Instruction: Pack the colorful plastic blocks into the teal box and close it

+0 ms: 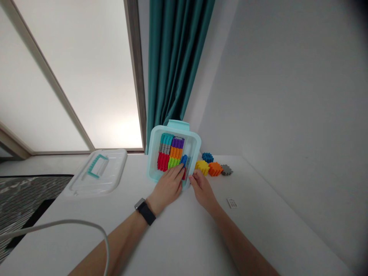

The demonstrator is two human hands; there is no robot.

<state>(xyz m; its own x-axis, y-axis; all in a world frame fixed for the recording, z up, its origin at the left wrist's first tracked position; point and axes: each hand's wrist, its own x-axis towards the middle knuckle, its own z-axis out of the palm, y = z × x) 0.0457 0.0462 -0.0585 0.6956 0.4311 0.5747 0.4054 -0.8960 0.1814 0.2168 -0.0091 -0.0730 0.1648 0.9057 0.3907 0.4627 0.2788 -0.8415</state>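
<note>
While the left hand (170, 184) reaches into the pale aqua storage bin (152, 153), its fingers lie extended over a blue block (183, 159) and a red block (184, 173) near the bin's right wall; whether they grip either one cannot be told. The right hand (203, 189) is partly closed, fingers curled and thumb at the outside of the bin's near right edge, and its hold, if any, is unclear.

The bin sits on the white worktop (178, 245). Inside, interlocking plastic blocks stand packed in two columns: teal, grey and red on the left, then purple, orange and lime green beside them.

Just right of the bin, a yellow gear-shaped block (202, 167), an orange one (215, 169) and a grey one (227, 170) line up, with a blue one (207, 157) behind. A small white printed slip (232, 203) lies nearer the person. Well left of the bin rests the clear lid (115, 165) with its teal handle (93, 166). A black-strapped watch (146, 212) circles the left wrist.
</note>
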